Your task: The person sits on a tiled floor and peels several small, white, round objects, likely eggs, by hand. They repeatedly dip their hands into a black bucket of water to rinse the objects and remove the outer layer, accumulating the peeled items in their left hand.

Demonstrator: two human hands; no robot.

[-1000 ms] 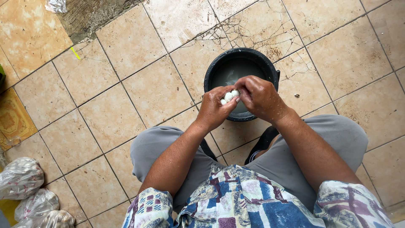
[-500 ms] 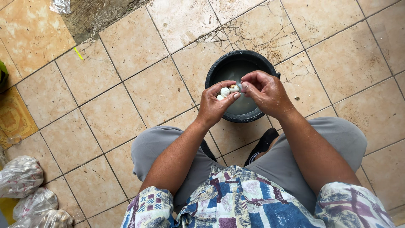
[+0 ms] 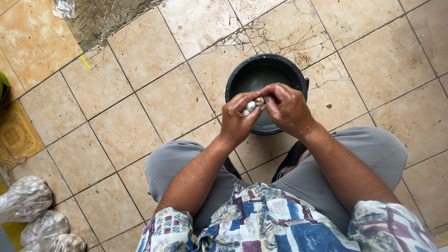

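My left hand (image 3: 237, 119) cups a few small white, egg-like pieces (image 3: 250, 107) above a black bucket (image 3: 238, 77). My right hand (image 3: 288, 108) pinches one small speckled piece (image 3: 259, 100) at its fingertips, touching the left hand's fingers. Both hands meet over the near rim of the bucket, which holds cloudy water. I sit with grey trousers and a patterned shirt, knees apart, the bucket on the floor between them.
Beige floor tiles (image 3: 163, 98), some cracked, surround the bucket. Clear plastic bags (image 3: 28, 200) with pale lumps lie at the lower left. A rough concrete strip (image 3: 102, 18) with a crumpled plastic bag (image 3: 64, 8) runs along the upper left. A black sandal (image 3: 289, 161) shows below the bucket.
The larger white lump seen between both hands earlier has given way to small pieces; my right fingers now pinch one speckled piece. The hands stayed over the bucket.
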